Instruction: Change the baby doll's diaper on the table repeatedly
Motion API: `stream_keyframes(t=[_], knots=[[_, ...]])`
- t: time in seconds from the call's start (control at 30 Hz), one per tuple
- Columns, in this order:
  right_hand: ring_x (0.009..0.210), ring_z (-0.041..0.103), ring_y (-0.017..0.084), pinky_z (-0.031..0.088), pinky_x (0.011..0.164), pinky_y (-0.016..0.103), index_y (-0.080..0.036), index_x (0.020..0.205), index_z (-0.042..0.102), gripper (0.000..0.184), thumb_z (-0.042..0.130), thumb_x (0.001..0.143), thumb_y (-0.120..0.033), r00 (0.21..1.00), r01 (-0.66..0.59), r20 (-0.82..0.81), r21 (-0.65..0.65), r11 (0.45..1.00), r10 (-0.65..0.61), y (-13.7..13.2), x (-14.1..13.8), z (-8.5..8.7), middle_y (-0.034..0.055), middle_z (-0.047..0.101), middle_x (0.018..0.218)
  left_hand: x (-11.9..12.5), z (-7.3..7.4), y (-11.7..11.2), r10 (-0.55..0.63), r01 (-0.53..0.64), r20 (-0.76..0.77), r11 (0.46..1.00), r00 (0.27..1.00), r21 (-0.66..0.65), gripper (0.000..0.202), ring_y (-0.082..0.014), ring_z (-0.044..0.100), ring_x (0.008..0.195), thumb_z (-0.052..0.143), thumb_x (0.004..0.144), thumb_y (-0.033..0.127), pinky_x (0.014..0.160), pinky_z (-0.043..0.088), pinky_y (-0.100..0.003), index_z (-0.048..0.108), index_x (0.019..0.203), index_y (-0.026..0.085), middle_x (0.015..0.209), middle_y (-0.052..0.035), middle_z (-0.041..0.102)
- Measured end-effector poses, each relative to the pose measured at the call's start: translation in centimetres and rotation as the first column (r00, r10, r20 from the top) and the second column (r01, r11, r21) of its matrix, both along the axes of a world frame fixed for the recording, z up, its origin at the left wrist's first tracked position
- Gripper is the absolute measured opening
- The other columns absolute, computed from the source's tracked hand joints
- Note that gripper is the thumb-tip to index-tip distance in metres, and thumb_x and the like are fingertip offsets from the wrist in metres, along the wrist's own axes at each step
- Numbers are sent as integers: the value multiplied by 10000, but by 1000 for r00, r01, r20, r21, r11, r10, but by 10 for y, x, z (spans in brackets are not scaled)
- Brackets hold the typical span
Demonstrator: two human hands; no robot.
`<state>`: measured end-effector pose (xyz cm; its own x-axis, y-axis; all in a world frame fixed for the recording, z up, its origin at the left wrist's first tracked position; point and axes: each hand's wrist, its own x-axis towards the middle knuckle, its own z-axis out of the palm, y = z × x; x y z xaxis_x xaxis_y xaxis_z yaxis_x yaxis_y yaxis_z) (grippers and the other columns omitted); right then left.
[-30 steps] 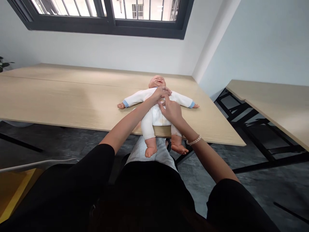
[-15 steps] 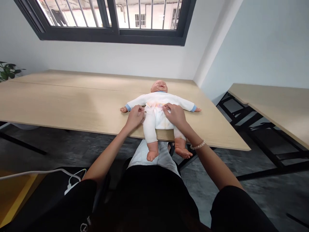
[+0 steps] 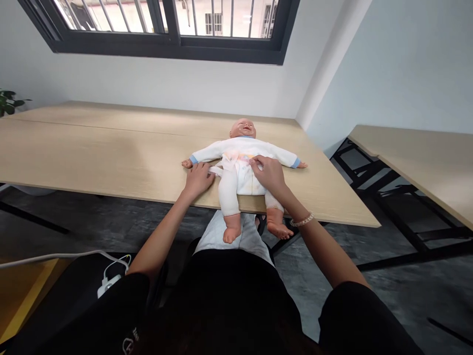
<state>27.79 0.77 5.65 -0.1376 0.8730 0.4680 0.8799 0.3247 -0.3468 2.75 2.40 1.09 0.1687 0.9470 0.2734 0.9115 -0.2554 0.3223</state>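
Observation:
A baby doll (image 3: pixel 246 145) in a white top with blue cuffs lies on its back, its feet hanging past the table's near edge. Around its hips is a white diaper (image 3: pixel 247 181) with a coloured waistband. At the diaper's left side, my left hand (image 3: pixel 198 179) pinches a pale side tab (image 3: pixel 216 170), drawn outward and stretched over the tabletop. My right hand (image 3: pixel 270 173) rests on the front of the diaper with thumb and fingers closed at the waistband. What lies under the right palm is hidden.
The doll lies on a light wooden table (image 3: pixel 129 148) beneath a barred window (image 3: pixel 173 47). Another table (image 3: pixel 417 153) stands to the right. At lower left are a white power adapter (image 3: pixel 109 285) and cable (image 3: pixel 66 255); a plant (image 3: pixel 11 102) shows at far left.
My left hand has moved left, away from the doll's hip, pulling the side tab out. My right hand stays at the diaper's front. The view has shifted slightly.

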Motion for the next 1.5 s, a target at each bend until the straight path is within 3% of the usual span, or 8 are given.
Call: stream_keyframes(t=[0.17,0.33,0.6,0.77,0.87,1.07,1.27,1.5], knots=[[946,689,258,467,824,324,-159,1053,749,326,459,1039,-307,1000,-1,-4,-4,1000,1,0,1,1,93,765,1041,-13,-6,3,83,-90,88,993,993,75,263,-463,420,1367,573,900,284,1074,410,-614,689,1118,193,1262,-206,622],[927,685,260,466,833,333,-152,1045,752,339,455,1039,-315,1000,-1,-19,5,1000,1,-1,0,0,93,765,1031,-15,-8,11,32,-64,376,995,926,72,56,-340,585,1078,610,847,254,1010,455,-514,620,872,205,947,-108,667],[986,663,268,468,903,361,-142,1057,747,316,478,1039,-307,994,-87,62,-5,996,87,3,-2,14,109,748,1041,-14,6,20,81,74,942,991,326,-111,164,-144,633,758,724,692,238,721,494,-240,590,757,169,793,-36,674],[1365,516,283,380,1147,437,-208,1320,686,352,580,1014,-346,889,-411,198,-51,910,413,22,-22,39,93,593,1465,4,18,28,97,45,967,993,237,-111,173,-105,614,660,654,724,282,659,508,-213,506,753,197,733,6,627],[1453,431,323,279,1219,543,-170,1301,683,331,536,1035,-299,824,-439,293,-207,874,484,33,-38,39,115,494,1566,17,20,29,48,-8,980,999,194,-48,139,-101,601,662,615,742,277,671,511,-214,500,769,205,739,17,604],[1216,597,312,329,1184,544,-106,1192,622,263,513,1009,-259,865,-422,147,-300,855,479,46,-46,20,160,675,1243,38,27,28,-82,0,925,996,371,89,127,-130,585,722,616,774,279,687,478,-223,511,806,216,735,20,572],[1277,579,299,459,1108,461,-99,1556,190,974,727,754,-229,838,-536,-260,-221,815,480,61,-33,0,222,528,1445,66,45,24,-281,198,704,960,652,200,89,-153,560,744,616,758,163,696,435,-260,535,771,198,741,12,574],[1358,542,264,477,1121,391,-144,1571,177,1075,763,676,-245,686,-661,-522,-157,734,506,65,-24,-7,191,492,1503,80,57,32,-341,301,557,939,757,166,168,-153,503,637,575,697,30,650,366,-285,538,658,190,631,18,563]])
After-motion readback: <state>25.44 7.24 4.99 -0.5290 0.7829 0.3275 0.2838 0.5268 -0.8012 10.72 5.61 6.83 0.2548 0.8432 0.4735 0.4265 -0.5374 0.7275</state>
